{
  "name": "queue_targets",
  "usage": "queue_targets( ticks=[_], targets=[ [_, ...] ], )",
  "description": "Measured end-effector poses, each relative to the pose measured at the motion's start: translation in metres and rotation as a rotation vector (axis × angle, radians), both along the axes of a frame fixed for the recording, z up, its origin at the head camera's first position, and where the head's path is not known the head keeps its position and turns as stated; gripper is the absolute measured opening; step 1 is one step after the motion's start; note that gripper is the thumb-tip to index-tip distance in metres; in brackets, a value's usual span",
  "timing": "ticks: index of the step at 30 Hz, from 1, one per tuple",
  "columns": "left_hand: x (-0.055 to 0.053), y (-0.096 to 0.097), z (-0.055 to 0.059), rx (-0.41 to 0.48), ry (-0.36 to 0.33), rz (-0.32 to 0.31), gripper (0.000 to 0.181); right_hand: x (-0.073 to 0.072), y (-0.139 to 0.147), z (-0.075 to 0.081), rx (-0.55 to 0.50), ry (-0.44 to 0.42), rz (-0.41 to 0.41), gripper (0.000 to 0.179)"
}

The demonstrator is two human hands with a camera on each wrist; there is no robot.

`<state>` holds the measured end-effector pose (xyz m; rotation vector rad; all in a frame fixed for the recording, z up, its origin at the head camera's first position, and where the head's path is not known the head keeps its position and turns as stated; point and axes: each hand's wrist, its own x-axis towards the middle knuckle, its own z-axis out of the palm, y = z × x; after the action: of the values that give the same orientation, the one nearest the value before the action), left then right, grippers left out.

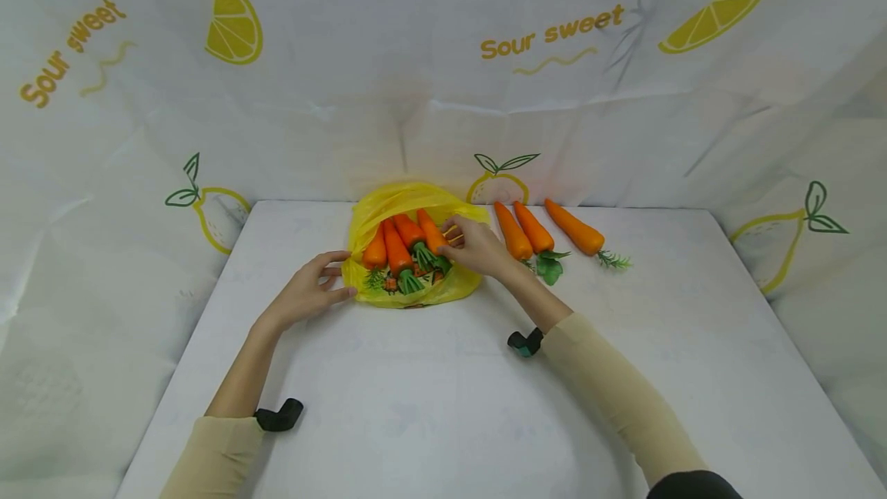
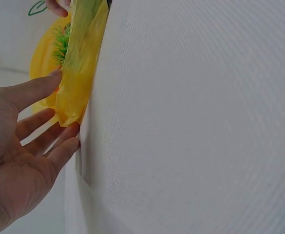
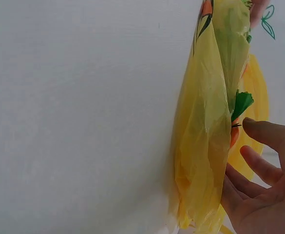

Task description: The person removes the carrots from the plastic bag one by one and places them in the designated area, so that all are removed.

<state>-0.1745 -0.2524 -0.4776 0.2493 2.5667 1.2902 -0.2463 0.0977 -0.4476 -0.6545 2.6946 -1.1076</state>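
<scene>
A yellow plastic bag [image 1: 450,295] lies on the table with its mouth facing the person. Several orange carrots [image 1: 397,246] with green tops are inside it. At the bag's left edge, my left hand [image 1: 309,291] touches the plastic with loosely bent fingers, thumb and fingertips apart in the left wrist view. My right hand [image 1: 478,246] is at the right side of the mouth, its thumb close to the rightmost carrot [image 1: 431,231] in the bag. In the right wrist view, the fingers [image 3: 259,165] rest against the yellow plastic [image 3: 205,161], with the thumb apart from them.
Three more carrots [image 1: 574,228] lie on the white table [image 1: 416,391] to the right of the bag, behind the right forearm. A white cloth [image 1: 388,37] printed with lemons hangs along the back and sides. Black wrist cameras [image 1: 279,415] sit at both cuffs.
</scene>
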Motion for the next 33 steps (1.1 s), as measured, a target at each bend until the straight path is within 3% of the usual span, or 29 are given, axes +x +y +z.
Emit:
queue_targets(
  ticks=[12, 33],
  targets=[
    [0.001, 0.001, 0.001, -0.001, 0.005, 0.009, 0.076, -0.006, -0.006, -0.01, 0.017, -0.031, 0.023, 0.046],
    [0.001, 0.001, -0.001, -0.001, 0.006, 0.007, 0.076, -0.005, 0.005, -0.004, -0.042, -0.111, 0.019, 0.045]
  ],
)
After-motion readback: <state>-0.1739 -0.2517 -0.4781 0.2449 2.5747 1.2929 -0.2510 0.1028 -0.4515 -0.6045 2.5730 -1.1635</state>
